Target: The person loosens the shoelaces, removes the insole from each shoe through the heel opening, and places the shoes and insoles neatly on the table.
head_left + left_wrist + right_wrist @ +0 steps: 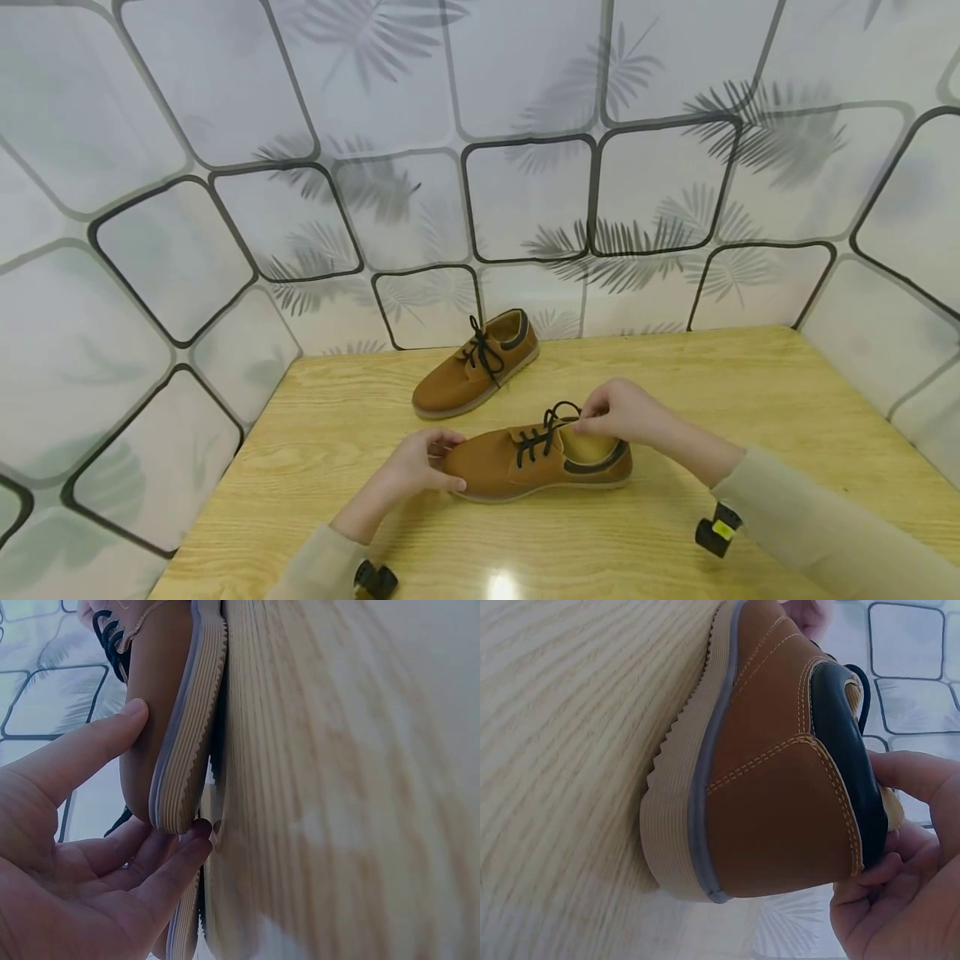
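Observation:
A brown lace-up shoe (487,462) stands upright on its sole with its toe to the left. My left hand (412,464) holds its toe, with the thumb on the near side and the other fingers around the tip. At the shoe's opening, my right hand (618,410) pinches the far edge of the collar, close to the black laces (534,446). In the right wrist view, the dark padded collar (847,754) and a bit of tan lining (891,810) show beside the fingers. Part of the grip is hidden behind the heel.
A matching brown shoe (457,379), its black laces tied in a bow, stands behind on the wooden table (712,392). A patterned cloth wall (528,200) rises at the back and both sides. Small black devices (716,533) sit at both wrists.

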A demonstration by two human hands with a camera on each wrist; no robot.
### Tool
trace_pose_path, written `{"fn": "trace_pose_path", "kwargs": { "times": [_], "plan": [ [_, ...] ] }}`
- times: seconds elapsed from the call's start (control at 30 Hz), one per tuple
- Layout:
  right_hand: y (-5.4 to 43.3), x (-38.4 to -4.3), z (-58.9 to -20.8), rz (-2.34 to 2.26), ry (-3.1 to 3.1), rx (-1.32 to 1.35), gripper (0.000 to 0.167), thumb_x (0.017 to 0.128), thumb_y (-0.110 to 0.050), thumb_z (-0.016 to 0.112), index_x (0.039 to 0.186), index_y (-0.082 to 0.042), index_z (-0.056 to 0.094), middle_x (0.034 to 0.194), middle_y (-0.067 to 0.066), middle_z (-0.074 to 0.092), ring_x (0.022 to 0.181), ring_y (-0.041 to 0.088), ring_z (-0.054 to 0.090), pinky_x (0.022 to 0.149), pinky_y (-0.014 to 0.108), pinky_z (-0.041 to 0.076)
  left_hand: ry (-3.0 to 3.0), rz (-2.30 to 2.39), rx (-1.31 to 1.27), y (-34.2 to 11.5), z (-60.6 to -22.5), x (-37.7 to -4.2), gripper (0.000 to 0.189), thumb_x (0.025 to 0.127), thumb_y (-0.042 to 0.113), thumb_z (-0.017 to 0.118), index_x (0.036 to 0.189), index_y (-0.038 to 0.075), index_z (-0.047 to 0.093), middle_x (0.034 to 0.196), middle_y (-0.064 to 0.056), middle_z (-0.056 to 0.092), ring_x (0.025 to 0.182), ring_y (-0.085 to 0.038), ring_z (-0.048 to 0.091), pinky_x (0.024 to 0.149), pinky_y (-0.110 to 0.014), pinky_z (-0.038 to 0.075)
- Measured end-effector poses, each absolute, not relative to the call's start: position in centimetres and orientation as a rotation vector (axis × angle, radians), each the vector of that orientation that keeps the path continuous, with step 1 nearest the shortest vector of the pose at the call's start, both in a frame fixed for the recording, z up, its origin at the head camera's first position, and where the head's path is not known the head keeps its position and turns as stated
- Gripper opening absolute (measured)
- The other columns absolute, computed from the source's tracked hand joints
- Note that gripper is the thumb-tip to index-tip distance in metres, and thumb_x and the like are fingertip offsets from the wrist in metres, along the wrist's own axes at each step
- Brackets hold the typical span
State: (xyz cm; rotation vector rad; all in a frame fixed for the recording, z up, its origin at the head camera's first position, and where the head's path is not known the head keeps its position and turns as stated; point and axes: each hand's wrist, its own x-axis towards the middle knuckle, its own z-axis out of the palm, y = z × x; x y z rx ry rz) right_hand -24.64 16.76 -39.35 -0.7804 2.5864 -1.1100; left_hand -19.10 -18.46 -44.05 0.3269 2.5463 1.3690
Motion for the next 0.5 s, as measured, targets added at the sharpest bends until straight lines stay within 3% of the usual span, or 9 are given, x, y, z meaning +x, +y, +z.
{"fn": "trace_pose_path", "kwargs": {
  "times": [0.23,0.5],
  "plan": [
    [16.52,-24.4,-39.76,-1.197,2.594,-0.631,0.014,0.089,-0.018,0.08,0.08,-0.007,0.083,0.074,-0.003,0.076,0.063,0.01,0.051,0.057,0.024,0.045,2.534,1.374,0.34,-18.47,-44.31,-19.21,0.061,0.079,-0.003,0.091,0.133,-0.005,0.064,0.132,-0.021,0.068,0.122,-0.039,0.066,0.103,-0.046,0.061],
    [16.42,-24.1,-39.88,-1.279,2.572,-0.563,0.015,0.09,-0.019,0.08,0.082,-0.005,0.082,0.072,-0.005,0.073,0.065,0.01,0.054,0.057,0.024,0.047,2.538,1.386,0.345,-18.34,-44.13,-19.12,0.06,0.078,-0.004,0.091,0.132,-0.007,0.065,0.13,-0.022,0.069,0.118,-0.035,0.068,0.099,-0.042,0.062]
  ]
}}
